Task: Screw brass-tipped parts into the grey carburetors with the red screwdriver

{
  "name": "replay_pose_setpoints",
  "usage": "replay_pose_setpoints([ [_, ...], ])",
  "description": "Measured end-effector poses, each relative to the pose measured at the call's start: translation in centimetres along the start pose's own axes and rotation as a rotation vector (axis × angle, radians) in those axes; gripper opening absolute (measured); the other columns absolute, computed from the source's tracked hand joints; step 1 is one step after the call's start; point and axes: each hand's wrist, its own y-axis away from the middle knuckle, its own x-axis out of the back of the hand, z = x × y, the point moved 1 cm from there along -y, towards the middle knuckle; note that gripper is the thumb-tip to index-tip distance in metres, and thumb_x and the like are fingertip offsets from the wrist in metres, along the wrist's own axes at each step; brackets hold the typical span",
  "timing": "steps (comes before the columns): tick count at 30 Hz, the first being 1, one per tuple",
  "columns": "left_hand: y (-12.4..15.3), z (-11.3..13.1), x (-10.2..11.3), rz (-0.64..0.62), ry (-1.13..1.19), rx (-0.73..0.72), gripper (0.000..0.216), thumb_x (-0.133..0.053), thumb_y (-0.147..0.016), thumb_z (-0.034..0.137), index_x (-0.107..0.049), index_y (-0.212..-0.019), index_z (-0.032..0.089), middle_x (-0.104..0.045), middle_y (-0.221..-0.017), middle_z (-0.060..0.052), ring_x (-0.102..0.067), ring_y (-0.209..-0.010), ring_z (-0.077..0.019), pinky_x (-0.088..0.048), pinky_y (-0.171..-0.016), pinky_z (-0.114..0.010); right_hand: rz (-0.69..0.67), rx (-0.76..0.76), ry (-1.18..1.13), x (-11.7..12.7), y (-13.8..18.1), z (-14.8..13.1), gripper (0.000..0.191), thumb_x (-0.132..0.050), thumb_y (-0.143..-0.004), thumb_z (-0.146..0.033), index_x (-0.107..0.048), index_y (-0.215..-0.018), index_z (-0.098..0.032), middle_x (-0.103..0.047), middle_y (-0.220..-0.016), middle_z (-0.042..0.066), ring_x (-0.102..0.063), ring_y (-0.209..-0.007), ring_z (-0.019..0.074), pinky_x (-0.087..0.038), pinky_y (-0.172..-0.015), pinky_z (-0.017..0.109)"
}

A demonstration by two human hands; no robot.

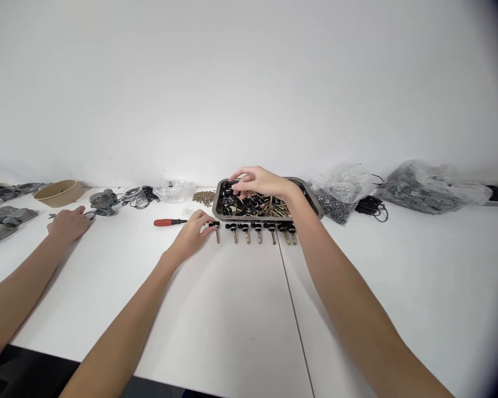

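My left hand [191,235] rests on the white table, its thumb and fingertips closed on a small black-headed part with a brass-coloured shaft [217,235]. To its right, several similar parts [257,231] stand out in a row along the front of a metal tray [315,205]. That tray holds a heap of black pieces and brass-coloured pins [269,207]. Above the tray's left half hovers my right hand [259,182], fingers loosely apart, nothing visible in them. A screwdriver with a red handle [164,222] lies just left of my left hand.
Another person's hand [69,224] works at the left, near a grey metal housing [103,202] and a paper bowl [60,193]. Small brass pieces [203,197] lie left of the tray. Plastic bags of grey parts [423,185] and black cords [371,206] are at the right.
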Motion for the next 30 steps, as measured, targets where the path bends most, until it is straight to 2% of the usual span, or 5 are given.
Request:
replay_pose_setpoints([
  [6,0.0,0.1,-1.1,-0.036,-0.122,0.083,0.024,-0.051,-0.092,0.034,-0.065,-0.103,0.019,-0.053,-0.092,-0.006,-0.053,-0.091,-0.0218,-0.043,-0.082,-0.037,0.096,-0.044,0.001,1.4,0.0,1.9,0.026,-0.061,-0.087,-0.024,-0.06,-0.11,-0.013,-0.069,-0.087,0.01,-0.063,-0.069,0.015,-0.046,-0.058,0.025],
  [13,-0.2,0.5,-1.9,0.005,-0.161,0.113,0.023,-0.054,-0.089,0.036,-0.067,-0.096,0.018,-0.056,-0.086,-0.006,-0.054,-0.086,-0.0219,-0.044,-0.079,-0.036,0.097,-0.136,0.159,1.3,-0.6,4.1,0.025,-0.061,-0.081,-0.019,-0.063,-0.106,-0.014,-0.069,-0.086,0.01,-0.065,-0.069,0.0166,-0.047,-0.06,0.027],
  [22,0.1,0.9,-2.1,0.052,-0.197,0.1,0.022,-0.054,-0.087,0.031,-0.063,-0.104,0.021,-0.054,-0.086,-0.004,-0.054,-0.084,-0.0206,-0.043,-0.077,-0.034,0.086,-0.223,0.343,1.2,-0.4,4.2,0.017,-0.059,-0.078,-0.017,-0.068,-0.093,-0.016,-0.069,-0.085,0.008,-0.064,-0.068,0.0164,-0.047,-0.061,0.028],
  [26,0.2,2.5,-1.5,0.022,-0.202,0.142,0.014,-0.048,-0.088,0.029,-0.059,-0.089,0.021,-0.056,-0.084,-0.003,-0.053,-0.076,-0.0176,-0.04,-0.068,-0.03,0.114,-0.297,0.442,1.2,-0.2,4.1,0.008,-0.059,-0.078,-0.018,-0.067,-0.077,-0.017,-0.066,-0.077,0.01,-0.062,-0.067,0.02,-0.044,-0.058,0.031],
  [30,0.2,3.7,-0.9,-0.091,-0.229,0.199,0.023,-0.046,-0.087,0.032,-0.055,-0.07,0.02,-0.058,-0.072,-0.002,-0.05,-0.064,-0.016,-0.033,-0.059,-0.029,0.121,-0.406,0.551,1.0,-0.1,4.4,0.007,-0.063,-0.076,-0.017,-0.064,-0.069,-0.017,-0.063,-0.075,0.013,-0.06,-0.067,0.0241,-0.043,-0.056,0.034],
])
